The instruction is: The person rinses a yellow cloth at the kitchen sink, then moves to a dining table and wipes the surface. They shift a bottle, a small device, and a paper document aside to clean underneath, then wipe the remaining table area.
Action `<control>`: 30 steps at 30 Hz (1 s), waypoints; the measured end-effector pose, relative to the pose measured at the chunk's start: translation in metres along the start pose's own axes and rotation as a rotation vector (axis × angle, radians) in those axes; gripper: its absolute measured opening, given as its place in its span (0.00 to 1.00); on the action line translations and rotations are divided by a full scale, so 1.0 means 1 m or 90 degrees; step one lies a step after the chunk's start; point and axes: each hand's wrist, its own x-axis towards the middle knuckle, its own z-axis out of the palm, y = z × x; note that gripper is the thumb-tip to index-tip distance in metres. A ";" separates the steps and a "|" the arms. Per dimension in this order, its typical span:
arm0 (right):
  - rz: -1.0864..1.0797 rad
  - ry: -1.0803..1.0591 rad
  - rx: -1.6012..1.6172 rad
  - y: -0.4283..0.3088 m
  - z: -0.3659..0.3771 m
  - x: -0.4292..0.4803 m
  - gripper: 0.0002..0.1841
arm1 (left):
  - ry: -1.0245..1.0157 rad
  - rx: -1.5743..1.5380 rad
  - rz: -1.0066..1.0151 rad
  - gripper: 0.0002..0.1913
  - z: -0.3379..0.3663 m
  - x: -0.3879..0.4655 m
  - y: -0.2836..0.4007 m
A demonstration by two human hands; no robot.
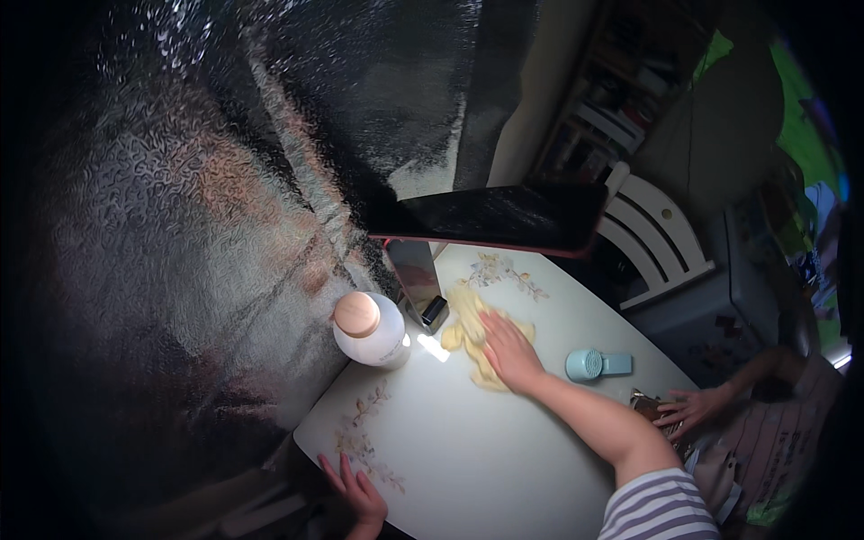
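Observation:
A crumpled pale yellow cloth [482, 337] lies on the white tabletop [445, 432], which has a floral print. My right hand [511, 351] presses flat on the cloth, fingers spread over its right part. At the table's near left edge, my left hand [358, 493] rests by the rim with its fingers apart and nothing in it. A light blue handheld device with a round perforated head [585, 364] lies to the right of the cloth. Left of the cloth stands a translucent white bottle with a peach-coloured cap [370, 337].
Behind the cloth stands a red-edged screen [503, 216] on a stand, with a small black object [434, 310] at its base. A white slatted chair [651, 236] is beyond. At right, another person's hand [695, 408] touches a shiny brown packet [648, 405]. A textured pane borders the left.

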 end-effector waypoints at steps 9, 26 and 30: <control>0.058 0.052 -0.022 0.029 0.006 0.082 0.25 | -0.009 -0.027 0.030 0.23 0.008 0.002 0.006; 0.075 0.082 0.009 0.023 0.016 0.079 0.22 | -0.021 0.009 0.015 0.23 0.003 0.005 0.015; -0.002 0.030 -0.034 0.004 0.000 0.028 0.23 | -0.013 0.055 0.014 0.26 0.003 -0.002 -0.003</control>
